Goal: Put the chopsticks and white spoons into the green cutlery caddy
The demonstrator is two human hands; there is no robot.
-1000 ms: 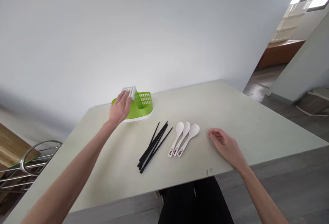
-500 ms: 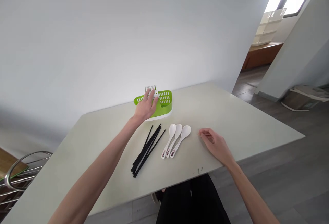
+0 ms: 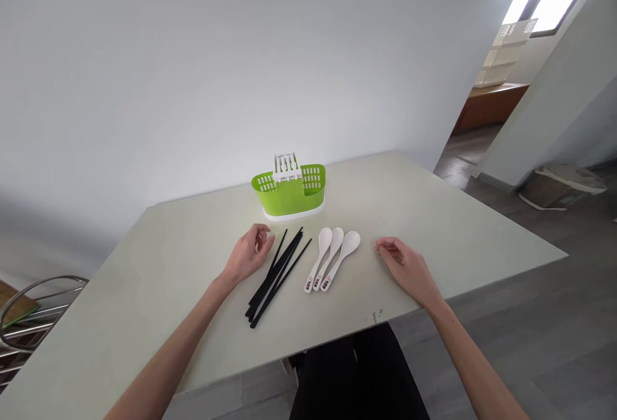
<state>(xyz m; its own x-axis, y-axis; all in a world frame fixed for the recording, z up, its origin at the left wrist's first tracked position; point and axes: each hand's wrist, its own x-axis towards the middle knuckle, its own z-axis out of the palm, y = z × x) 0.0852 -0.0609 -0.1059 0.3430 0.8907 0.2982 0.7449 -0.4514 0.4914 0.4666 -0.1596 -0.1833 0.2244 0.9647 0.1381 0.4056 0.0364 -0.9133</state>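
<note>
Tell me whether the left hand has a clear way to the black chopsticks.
Probably yes. The left hand lies on the table right beside the chopsticks, fingers loosely curled and empty, with nothing between them. The spoons lie on the far side.

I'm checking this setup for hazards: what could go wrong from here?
The left hand hovers right beside the loose chopsticks; a nudge could scatter or roll them. The spoons lie tight together, so lifting one might knock its neighbours. The holder looks light and could tip or slide if bumped.
</note>
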